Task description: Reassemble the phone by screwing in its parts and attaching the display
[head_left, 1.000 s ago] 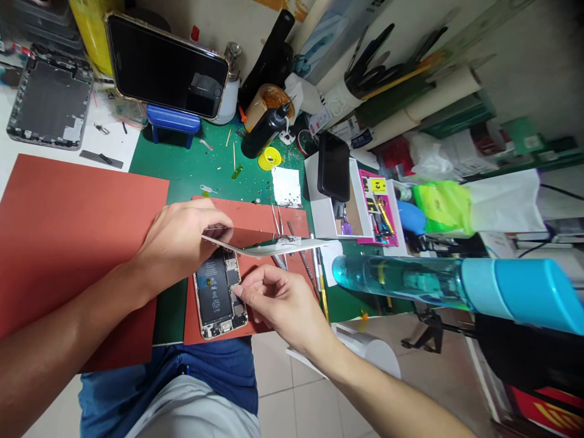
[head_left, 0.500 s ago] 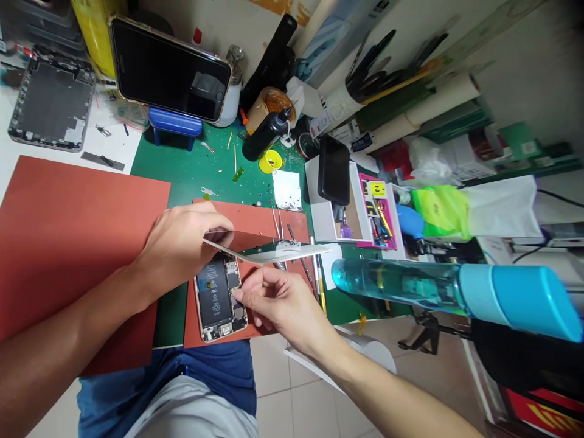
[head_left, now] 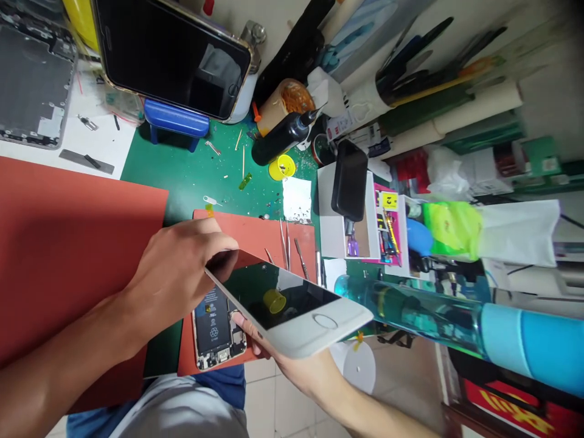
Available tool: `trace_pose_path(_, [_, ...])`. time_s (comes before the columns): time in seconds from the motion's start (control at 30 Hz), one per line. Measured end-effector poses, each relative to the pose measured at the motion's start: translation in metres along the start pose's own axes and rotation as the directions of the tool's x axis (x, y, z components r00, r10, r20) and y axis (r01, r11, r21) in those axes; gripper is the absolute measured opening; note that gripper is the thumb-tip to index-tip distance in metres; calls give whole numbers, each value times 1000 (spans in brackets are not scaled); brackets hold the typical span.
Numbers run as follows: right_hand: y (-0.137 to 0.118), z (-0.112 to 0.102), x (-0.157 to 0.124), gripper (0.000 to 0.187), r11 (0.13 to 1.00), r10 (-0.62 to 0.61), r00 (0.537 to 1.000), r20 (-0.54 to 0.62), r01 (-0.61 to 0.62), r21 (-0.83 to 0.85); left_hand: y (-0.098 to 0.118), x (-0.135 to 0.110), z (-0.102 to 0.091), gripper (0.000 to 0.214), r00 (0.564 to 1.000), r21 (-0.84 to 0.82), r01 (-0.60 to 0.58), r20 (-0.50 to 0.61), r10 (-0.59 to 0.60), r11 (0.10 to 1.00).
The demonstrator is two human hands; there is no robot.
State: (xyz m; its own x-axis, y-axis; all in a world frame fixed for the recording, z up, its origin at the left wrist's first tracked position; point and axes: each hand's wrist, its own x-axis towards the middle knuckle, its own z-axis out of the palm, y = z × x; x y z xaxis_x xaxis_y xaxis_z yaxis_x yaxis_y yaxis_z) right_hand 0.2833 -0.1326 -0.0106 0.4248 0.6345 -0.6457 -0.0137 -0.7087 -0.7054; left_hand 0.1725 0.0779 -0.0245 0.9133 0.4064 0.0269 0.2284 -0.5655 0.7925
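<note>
Blue-capped tube [head_left: 410, 310] near the right hand [head_left: 301, 372]

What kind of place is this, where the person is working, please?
Probably a phone repair workbench: an opened smartphone lies on a red-brown mat with tweezers beside it, and a stripped phone housing lies further back.

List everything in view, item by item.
iPhone display panel: 1, white, held above the opened phone
opened iPhone body: 1, gold-edged, on the small mat
small silicone mat: 1, red, under the opened phone
large silicone mat: 1, red, left
repair mat: 1, green, centre
tweezers: at least 2, steel, on the small mat
smartphone: 1, black screen, on a stand
phone stand: 1, blue, top
bottle: 1, black, top centre
left hand: 1, gripping the panel's edge
right hand: 1, under the panel
</note>
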Motion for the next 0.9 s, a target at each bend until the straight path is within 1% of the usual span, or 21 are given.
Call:
trace_pose_path(0.07, [14,-1,0,44,999,-33,999,-33,32,-17,1,0,1,20,1000,4,10,-14,-10,1000])
trace_pose_path(0.17, [32,-1,0,43,999,-46,996,-71,44,-31,1,-1,1,22,1000,11,15,-14,-15,1000])
trace_pose_path(0.27, [38,-3,0,43,991,-66,989,-129,51,-120,1,-2,1,24,1000,4,17,-21,-17,1000])
trace_pose_path(0.33, [37,-3,0,43,983,-86,986,-142,61,-171,1,-3,1,24,999,-4,7,-36,-7,1000])
trace_pose_path(0.4, [34,-4,2,43,982,-89,988,-124,66,-178,2,-2,2,23,999,-7,5,-44,-6,1000])
trace_pose_path(0.53, [26,-4,2,40,991,-84,991,-103,73,-113,3,0,3,24,999,-19,36,-34,-37,999])
trace_pose_path(0.67, [11,-3,-4,38,997,-76,996,-37,76,-26,4,1,0,25,999,-42,29,-19,-30,999])
trace_pose_path(0.73, [5,-2,-9,39,995,-104,994,-43,104,-6,4,0,-2,23,1000,-56,23,-9,-24,998])
trace_pose_path(0.77, [3,-2,-12,37,989,-146,986,-83,146,3,5,0,-3,21,1000,-61,28,0,-28,998])
trace_pose_path(0.8, [1,-1,-14,33,978,-206,967,-150,210,10,5,0,-4,20,999,-64,32,8,-31,997])
trace_pose_path(0.83, [0,-2,-16,24,956,-282,930,-237,292,8,5,-1,-5,20,1000,-63,29,14,-28,998])
trace_pose_path(0.87, [-1,-2,-17,13,923,-366,873,-324,383,-9,5,-1,-5,22,1000,-59,19,11,-19,998])
trace_pose_path(0.9, [-3,-3,-17,13,878,-452,798,-397,476,-43,4,-1,-5,24,1000,-53,2,3,-2,999])
